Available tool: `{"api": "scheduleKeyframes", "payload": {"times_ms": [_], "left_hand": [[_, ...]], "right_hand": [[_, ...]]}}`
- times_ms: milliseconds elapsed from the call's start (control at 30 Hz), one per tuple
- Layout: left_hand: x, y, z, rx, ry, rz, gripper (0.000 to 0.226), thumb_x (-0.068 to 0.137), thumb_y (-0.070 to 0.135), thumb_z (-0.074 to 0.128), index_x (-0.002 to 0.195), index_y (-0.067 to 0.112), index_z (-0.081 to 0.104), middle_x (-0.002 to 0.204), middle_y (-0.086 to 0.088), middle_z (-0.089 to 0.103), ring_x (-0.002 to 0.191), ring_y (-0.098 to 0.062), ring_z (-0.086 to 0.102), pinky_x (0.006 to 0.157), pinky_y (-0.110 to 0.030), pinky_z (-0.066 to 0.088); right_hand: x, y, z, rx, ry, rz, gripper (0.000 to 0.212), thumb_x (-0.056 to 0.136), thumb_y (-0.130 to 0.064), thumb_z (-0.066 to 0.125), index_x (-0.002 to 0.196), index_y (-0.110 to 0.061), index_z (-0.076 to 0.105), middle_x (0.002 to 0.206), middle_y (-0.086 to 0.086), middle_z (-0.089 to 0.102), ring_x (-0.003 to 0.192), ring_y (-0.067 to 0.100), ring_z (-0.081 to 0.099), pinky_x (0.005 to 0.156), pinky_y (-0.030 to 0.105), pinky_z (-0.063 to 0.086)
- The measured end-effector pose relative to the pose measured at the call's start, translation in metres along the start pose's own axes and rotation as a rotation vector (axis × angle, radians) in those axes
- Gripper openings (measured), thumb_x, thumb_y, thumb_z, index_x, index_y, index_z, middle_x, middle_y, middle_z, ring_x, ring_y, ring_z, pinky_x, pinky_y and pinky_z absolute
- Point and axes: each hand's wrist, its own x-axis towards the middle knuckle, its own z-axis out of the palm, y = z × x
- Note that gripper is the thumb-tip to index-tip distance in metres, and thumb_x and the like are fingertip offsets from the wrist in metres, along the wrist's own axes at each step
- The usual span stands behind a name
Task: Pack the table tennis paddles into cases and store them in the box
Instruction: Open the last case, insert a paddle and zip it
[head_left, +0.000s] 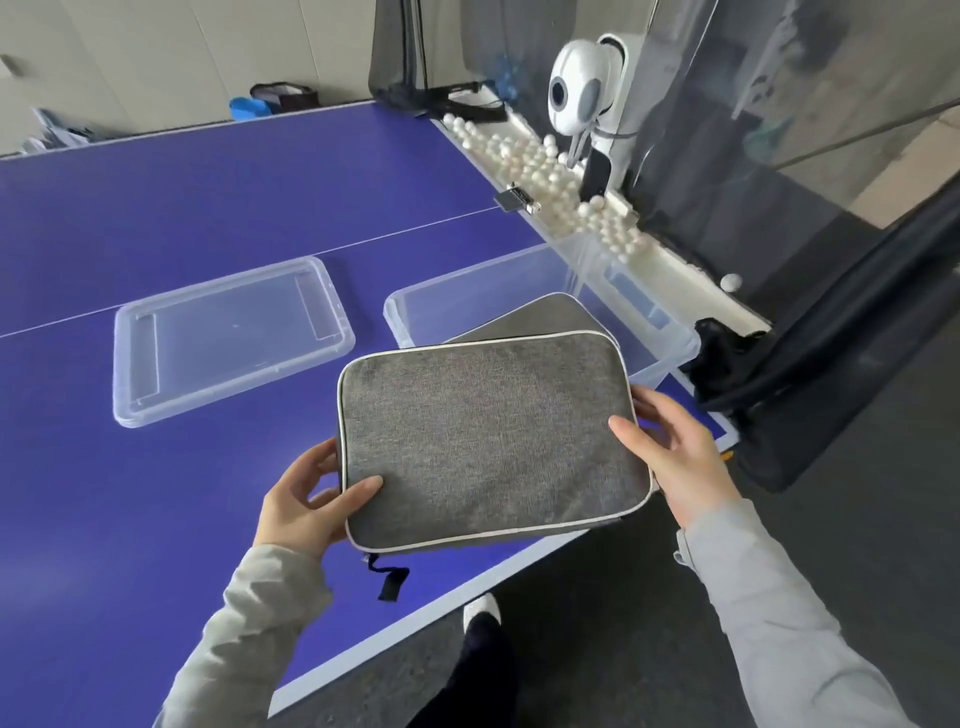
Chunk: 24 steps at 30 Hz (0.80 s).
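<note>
Left hand (306, 499) and right hand (675, 447) are gripping the grey case (488, 441) by its short edges, holding it above the worktop (156, 218) beside the clear box (670, 343). Second case (540, 314) is probably already lying inside. Padded fabric, light, semi-stiff; edge grips suit.

grey long sleeves (249, 623), dark trousers (483, 670), white shoe (479, 609).
</note>
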Motion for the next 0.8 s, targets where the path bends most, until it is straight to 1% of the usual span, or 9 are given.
{"api": "scheduleKeyframes", "payload": {"times_ms": [100, 167, 233, 367, 467, 533, 633, 733, 800], "left_hand": [[0.021, 0.006, 0.024, 0.025, 0.053, 0.029, 0.053, 0.074, -0.002, 0.073, 0.120, 0.018, 0.057, 0.111, -0.001, 0.061, 0.070, -0.014, 0.065, 0.058, -0.020, 0.058], [0.037, 0.012, 0.043, 0.027, 0.075, 0.045, 0.055, 0.072, 0.000, 0.075, 0.117, 0.026, 0.055, 0.107, 0.002, 0.062, 0.065, -0.007, 0.066, 0.061, -0.021, 0.058], [0.052, 0.018, 0.065, 0.038, 0.060, 0.052, 0.065, 0.071, 0.001, 0.076, 0.121, 0.035, 0.050, 0.104, 0.006, 0.062, 0.062, -0.003, 0.067, 0.067, -0.026, 0.058], [0.084, 0.029, 0.107, -0.014, 0.017, 0.053, 0.077, 0.070, -0.003, 0.076, 0.129, 0.035, 0.045, 0.114, 0.006, 0.059, 0.084, -0.017, 0.065, 0.069, -0.020, 0.057], [0.109, 0.029, 0.135, -0.048, -0.001, 0.019, 0.077, 0.071, -0.004, 0.076, 0.131, 0.034, 0.045, 0.124, 0.003, 0.054, 0.103, -0.022, 0.061, 0.076, -0.024, 0.052], [0.120, 0.029, 0.150, -0.084, 0.006, -0.005, 0.076, 0.073, -0.006, 0.073, 0.132, 0.032, 0.044, 0.125, 0.003, 0.053, 0.103, -0.020, 0.061, 0.073, -0.017, 0.052], [0.133, 0.020, 0.166, -0.118, 0.011, -0.061, 0.072, 0.076, -0.008, 0.070, 0.129, 0.032, 0.041, 0.109, 0.018, 0.055, 0.092, -0.004, 0.061, 0.063, -0.007, 0.050], [0.141, 0.001, 0.171, -0.124, 0.024, -0.158, 0.075, 0.070, 0.004, 0.079, 0.128, 0.036, 0.044, 0.112, 0.017, 0.063, 0.105, -0.013, 0.063, 0.075, -0.019, 0.050], [0.144, -0.008, 0.175, -0.122, 0.060, -0.226, 0.083, 0.065, 0.014, 0.081, 0.132, 0.041, 0.040, 0.122, 0.012, 0.060, 0.107, -0.015, 0.061, 0.070, -0.022, 0.052]], "right_hand": [[0.037, -0.006, -0.008, -0.011, -0.011, -0.024, 0.030, 0.083, -0.018, 0.067, 0.107, -0.035, 0.060, 0.109, -0.015, 0.064, 0.101, -0.002, 0.060, 0.076, 0.014, 0.049], [0.065, -0.012, -0.014, -0.016, 0.007, -0.044, 0.031, 0.083, -0.015, 0.067, 0.107, -0.034, 0.060, 0.110, -0.013, 0.063, 0.100, -0.001, 0.060, 0.082, 0.018, 0.048], [0.094, -0.019, -0.022, -0.031, 0.011, -0.062, 0.034, 0.083, -0.013, 0.067, 0.111, -0.030, 0.059, 0.111, -0.011, 0.063, 0.095, -0.006, 0.061, 0.079, 0.016, 0.049], [0.154, -0.031, -0.041, -0.109, -0.034, -0.078, 0.044, 0.080, -0.009, 0.070, 0.120, -0.022, 0.056, 0.115, -0.007, 0.061, 0.094, -0.011, 0.060, 0.073, 0.009, 0.050], [0.196, -0.031, -0.052, -0.204, -0.087, -0.059, 0.058, 0.077, -0.010, 0.074, 0.129, -0.020, 0.051, 0.124, -0.002, 0.059, 0.112, 0.004, 0.056, 0.087, 0.021, 0.048], [0.217, -0.028, -0.053, -0.256, -0.126, -0.033, 0.065, 0.075, -0.011, 0.075, 0.133, -0.021, 0.047, 0.128, -0.002, 0.056, 0.117, 0.012, 0.053, 0.094, 0.029, 0.046], [0.239, -0.018, -0.048, -0.295, -0.196, 0.025, 0.071, 0.075, -0.008, 0.075, 0.135, -0.023, 0.043, 0.130, -0.002, 0.052, 0.117, 0.016, 0.051, 0.094, 0.031, 0.044], [0.254, -0.002, -0.037, -0.340, -0.234, 0.065, 0.077, 0.071, -0.007, 0.078, 0.137, -0.022, 0.041, 0.134, 0.000, 0.049, 0.122, 0.014, 0.047, 0.102, 0.034, 0.042], [0.262, 0.007, -0.031, -0.361, -0.272, 0.080, 0.079, 0.071, -0.006, 0.078, 0.138, -0.022, 0.039, 0.132, -0.004, 0.048, 0.120, 0.011, 0.045, 0.101, 0.030, 0.039]]}}
